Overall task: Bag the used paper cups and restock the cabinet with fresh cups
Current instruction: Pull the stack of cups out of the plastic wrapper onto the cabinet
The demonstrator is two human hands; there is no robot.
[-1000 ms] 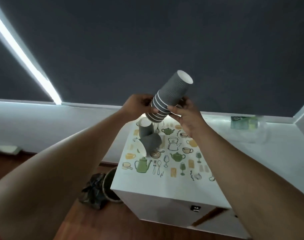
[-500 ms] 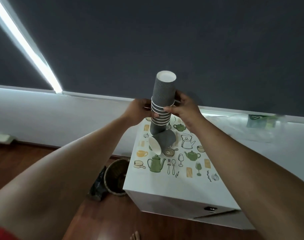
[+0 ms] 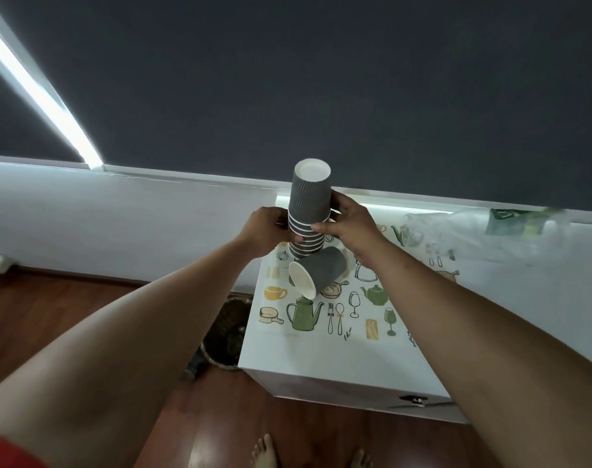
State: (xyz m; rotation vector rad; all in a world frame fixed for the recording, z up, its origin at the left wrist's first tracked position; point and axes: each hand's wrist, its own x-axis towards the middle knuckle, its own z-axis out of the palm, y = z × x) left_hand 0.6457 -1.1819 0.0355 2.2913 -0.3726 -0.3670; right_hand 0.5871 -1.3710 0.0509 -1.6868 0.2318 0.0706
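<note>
Fingers (image 3: pixel 321 227) of both hands curled round upturned cup stack (image 3: pixel 308 211), base possibly resting on cabinet (image 3: pixel 321 352)

A home room: wood floor (image 3: pixel 85 309), bare feet (image 3: pixel 264 452), wicker basket (image 3: pixel 228 332).

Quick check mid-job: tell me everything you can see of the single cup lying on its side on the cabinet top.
The loose cup is dark grey ribbed paper with a white inside and white rolled rim. It lies tipped on the cabinet's printed top, mouth toward the camera and left, base toward the wall. It looks empty and undented. The stack of cups, held by both hands, stands just behind; whether they touch is unclear.
</note>
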